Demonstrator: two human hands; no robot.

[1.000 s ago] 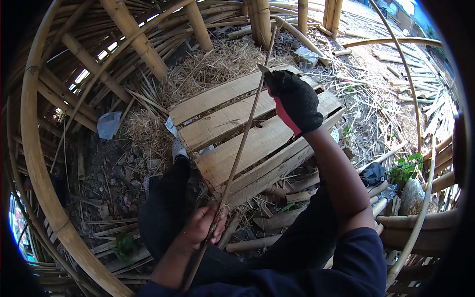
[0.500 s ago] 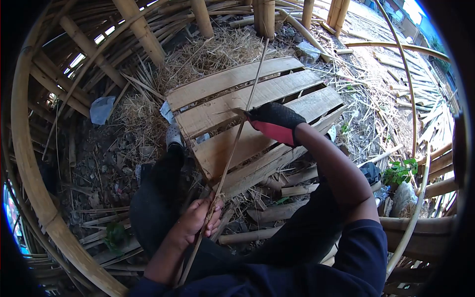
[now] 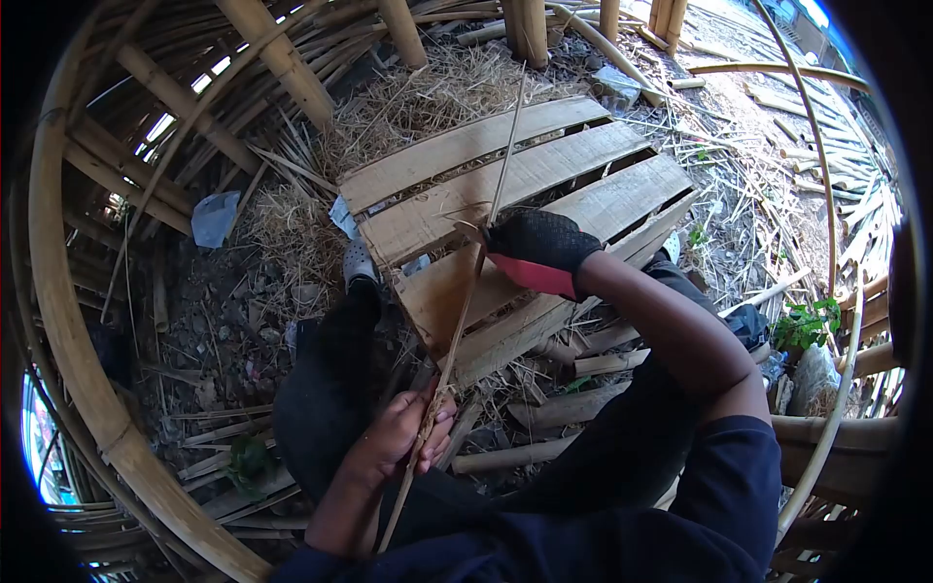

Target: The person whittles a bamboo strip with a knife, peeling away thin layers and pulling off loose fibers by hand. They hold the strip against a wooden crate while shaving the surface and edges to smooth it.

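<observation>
A long, thin bamboo strip (image 3: 464,316) runs diagonally from my lap over a slatted wooden crate (image 3: 457,216). My left hand (image 3: 412,429), bare, is closed around its lower part, where frayed fibres show. My right hand (image 3: 540,251), in a black and pink glove, is closed on what looks like a knife (image 3: 470,232). Only a short piece of the blade shows, against the strip, and the handle is hidden in the glove. Thin curled shavings (image 3: 468,210) stick out beside the blade. The strip's upper end reaches beyond the crate's far edge.
Dry straw (image 3: 428,107) lies behind the crate. Bamboo posts (image 3: 282,63) stand at the back left, and a thick curved bamboo pole (image 3: 73,321) arcs along the left. Cut bamboo pieces (image 3: 515,457) lie by my legs. A green plant (image 3: 805,325) grows at the right.
My view has shifted slightly, so the crate and surroundings sit further right. The right hand and blade have come a little down the strip towards me. Both hands keep their hold.
</observation>
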